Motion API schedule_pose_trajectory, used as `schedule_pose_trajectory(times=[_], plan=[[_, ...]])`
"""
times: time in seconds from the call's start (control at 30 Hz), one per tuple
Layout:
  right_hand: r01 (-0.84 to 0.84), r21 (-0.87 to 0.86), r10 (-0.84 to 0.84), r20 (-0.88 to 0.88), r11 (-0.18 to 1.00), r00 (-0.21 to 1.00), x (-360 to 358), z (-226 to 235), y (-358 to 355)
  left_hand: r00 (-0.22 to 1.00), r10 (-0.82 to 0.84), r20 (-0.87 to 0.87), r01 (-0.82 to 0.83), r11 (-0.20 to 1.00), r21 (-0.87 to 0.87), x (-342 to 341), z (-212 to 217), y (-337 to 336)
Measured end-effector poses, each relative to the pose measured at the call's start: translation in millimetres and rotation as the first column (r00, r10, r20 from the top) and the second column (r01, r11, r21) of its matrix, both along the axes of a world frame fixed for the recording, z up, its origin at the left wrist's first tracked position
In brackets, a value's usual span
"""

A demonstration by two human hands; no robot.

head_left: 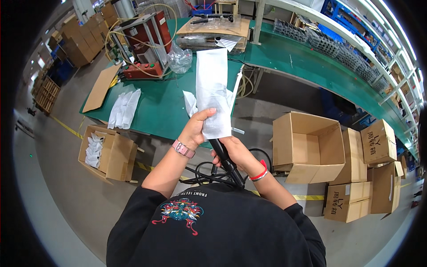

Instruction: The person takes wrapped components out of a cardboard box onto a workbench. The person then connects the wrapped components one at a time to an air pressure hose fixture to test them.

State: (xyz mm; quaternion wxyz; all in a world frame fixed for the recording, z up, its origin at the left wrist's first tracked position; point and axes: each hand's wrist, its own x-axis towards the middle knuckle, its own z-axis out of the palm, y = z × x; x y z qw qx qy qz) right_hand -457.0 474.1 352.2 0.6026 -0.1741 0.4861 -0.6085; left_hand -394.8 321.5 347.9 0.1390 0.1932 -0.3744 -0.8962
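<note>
My left hand point(195, 128) is closed on a long white sleeve-like bag point(211, 75), thumb flat on its face near the lower end. From that lower end a black tube-shaped part point(225, 159) runs down toward my chest. My right hand point(235, 153) grips this black part just below the bag, its fingers curled around it. How far the part reaches inside the bag is hidden. Loops of black cable point(202, 172) hang beside it, close to my shirt. Behind the held bag, more white material point(190, 103) lies on the green table point(153, 109).
White bags point(124, 109) lie at the table's left, near a cardboard sheet point(100, 89). A red machine point(143, 71) with hoses stands behind. An open carton point(120, 155) holding white pieces is at lower left; a large open carton point(307, 147) and stacked boxes point(349, 200) stand right.
</note>
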Motion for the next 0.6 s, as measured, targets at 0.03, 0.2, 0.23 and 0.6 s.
schedule_pose_trajectory(times=[0.03,0.2,0.23,0.6], plan=[[-0.007,0.001,0.007,0.000,1.000,1.000,0,-1,-1,1.000,-0.002,0.004,0.002,1.000,0.004,0,0,0],[0.015,-0.034,-0.023,-0.240,0.999,0.971,4,-8,-4,0.999,0.050,-0.010,-0.050,0.998,0.050,-3,-2,1],[0.014,-0.033,-0.022,-0.240,0.999,0.970,7,-9,-4,0.999,0.051,-0.011,-0.050,0.997,0.051,-3,-2,0],[0.089,0.048,0.021,-0.960,0.995,0.279,20,-11,10,0.992,0.108,0.064,-0.112,0.991,0.074,-2,-7,-7]])
